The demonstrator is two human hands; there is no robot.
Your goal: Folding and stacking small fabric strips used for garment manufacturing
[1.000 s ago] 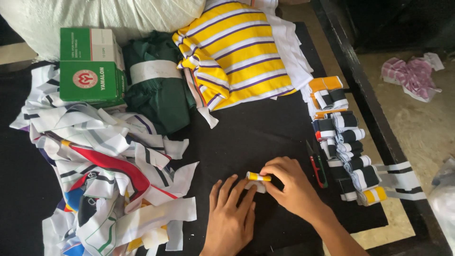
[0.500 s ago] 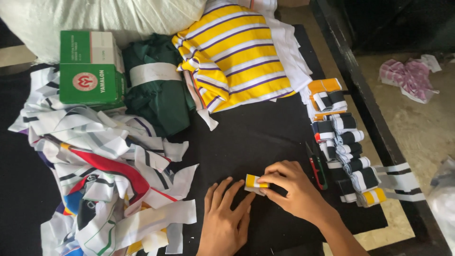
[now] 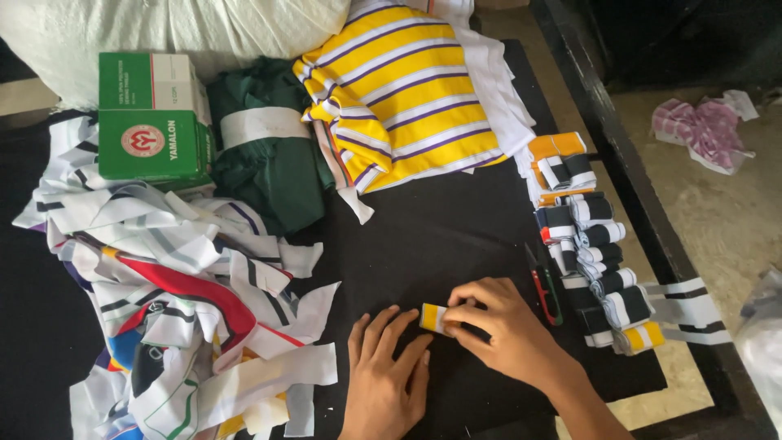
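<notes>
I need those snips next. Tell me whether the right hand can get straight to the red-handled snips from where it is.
Probably yes. The right hand pinches a small yellow-and-white folded strip, and the red-handled snips lie on bare black cloth just beside it, nothing between. It would have to let go of the strip first.

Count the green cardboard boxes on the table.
1. The green box sits at the table's upper left, beside the folded dark green cloth and above the heap of striped fabric strips. More could be hidden under the fabric.
</notes>
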